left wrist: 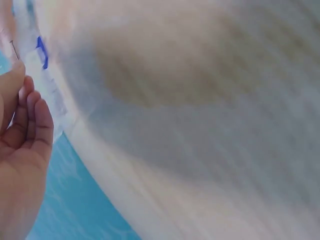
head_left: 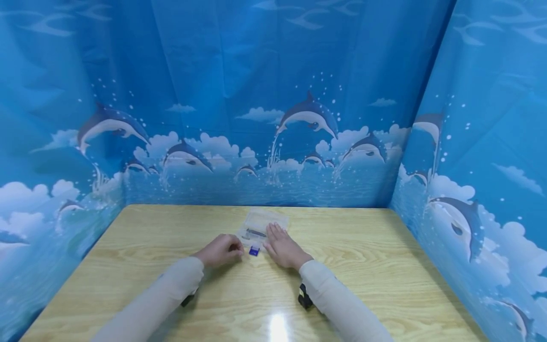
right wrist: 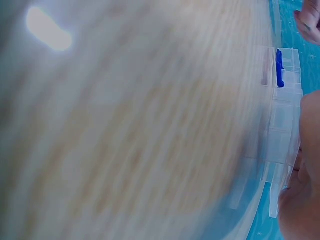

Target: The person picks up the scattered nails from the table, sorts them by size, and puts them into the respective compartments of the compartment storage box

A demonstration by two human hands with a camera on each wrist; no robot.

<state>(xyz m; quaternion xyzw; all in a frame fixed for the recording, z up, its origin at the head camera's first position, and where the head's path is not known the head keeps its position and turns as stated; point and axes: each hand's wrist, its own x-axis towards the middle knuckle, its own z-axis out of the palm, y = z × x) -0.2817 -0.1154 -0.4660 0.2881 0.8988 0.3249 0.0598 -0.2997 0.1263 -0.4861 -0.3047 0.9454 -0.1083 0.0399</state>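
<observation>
A clear plastic box (head_left: 261, 218) lies with its lid open near the table's back edge; a blue latch (head_left: 254, 251) is at its near side. Inside it is a narrow dark cluster (head_left: 256, 232), too small to make out. My left hand (head_left: 222, 250) is just left of the box, and its thumb and fingertip pinch a thin metal nail (left wrist: 14, 50). Across the box's right side rests my right hand (head_left: 283, 247), fingers extended. In the right wrist view the box's clear wall (right wrist: 282, 120) shows beside that hand, which partly hides it.
The wood-grain table (head_left: 171, 223) reaches back to a blue dolphin-print curtain (head_left: 239, 118), which also hangs along both sides. A bright light reflection (head_left: 278, 327) shows on the tabletop near the front.
</observation>
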